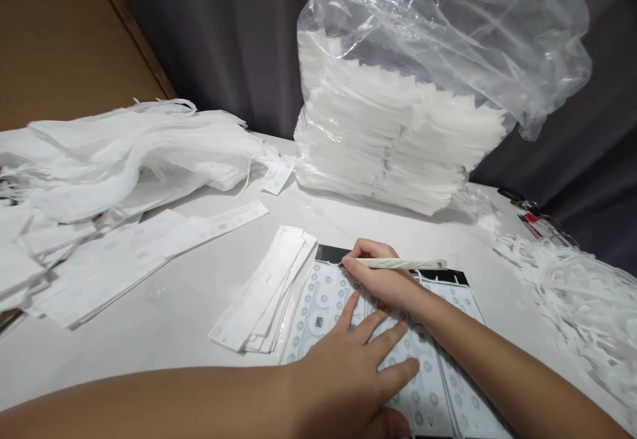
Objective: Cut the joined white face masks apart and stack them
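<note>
My left hand (351, 359) lies flat with fingers spread on a printed white sheet (311, 300) patterned with grey dots and rounded shapes. A black strip (331, 254) runs along the sheet's far edge. Pinched in my right hand (381, 276) is a slim white pen-shaped stick (408, 263), its tip at the black strip and its other end pointing right. Whether it is a pen or another tool cannot be made out. Just left of the sheet sits a small fanned stack of white strips (263, 290).
Long white strips (124, 260) and a heap of white fabric (114, 154) lie at left. A clear plastic bag (423, 21) covers a tall stack of white sheets (388, 134) at the back. Tangled white trimmings (587, 306) and small coloured items (532, 220) are at right.
</note>
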### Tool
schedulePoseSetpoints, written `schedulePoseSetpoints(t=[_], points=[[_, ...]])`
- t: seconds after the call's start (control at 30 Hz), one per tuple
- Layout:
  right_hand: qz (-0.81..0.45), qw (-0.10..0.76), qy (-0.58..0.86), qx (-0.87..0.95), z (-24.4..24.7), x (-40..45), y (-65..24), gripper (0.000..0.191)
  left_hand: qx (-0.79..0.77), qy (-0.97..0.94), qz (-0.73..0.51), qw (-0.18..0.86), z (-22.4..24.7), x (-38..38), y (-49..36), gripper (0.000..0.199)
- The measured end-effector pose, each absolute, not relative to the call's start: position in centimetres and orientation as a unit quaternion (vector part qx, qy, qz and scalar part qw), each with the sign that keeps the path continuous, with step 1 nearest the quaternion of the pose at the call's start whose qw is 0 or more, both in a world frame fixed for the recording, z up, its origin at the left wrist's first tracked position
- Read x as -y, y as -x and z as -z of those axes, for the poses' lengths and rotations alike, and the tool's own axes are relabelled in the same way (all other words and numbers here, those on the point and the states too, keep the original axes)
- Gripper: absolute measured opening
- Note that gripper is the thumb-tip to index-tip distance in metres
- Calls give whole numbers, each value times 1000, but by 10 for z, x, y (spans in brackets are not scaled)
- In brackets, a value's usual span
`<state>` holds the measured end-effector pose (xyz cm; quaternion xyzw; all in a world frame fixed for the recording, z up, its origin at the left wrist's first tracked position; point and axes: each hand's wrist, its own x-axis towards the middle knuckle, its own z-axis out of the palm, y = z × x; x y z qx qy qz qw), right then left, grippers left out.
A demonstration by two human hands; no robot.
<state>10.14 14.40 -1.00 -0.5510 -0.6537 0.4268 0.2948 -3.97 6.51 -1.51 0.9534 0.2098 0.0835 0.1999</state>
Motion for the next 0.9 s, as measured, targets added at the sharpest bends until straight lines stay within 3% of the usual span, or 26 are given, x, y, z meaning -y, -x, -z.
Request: schedulePoseSetpoints(t=[0.73, 0.83, 0.9], points=[[-439, 269, 549, 658, 15, -145, -90, 21, -198, -958, -77, 192, 8, -66, 39, 49], [-407, 254, 529, 700, 12, -140, -88, 19, -195, -958, -82, 196, 9, -66, 39, 50], [-321, 229, 494, 775, 11, -137, -86, 18, -199, -956, -82, 200, 10, -66, 39, 52]])
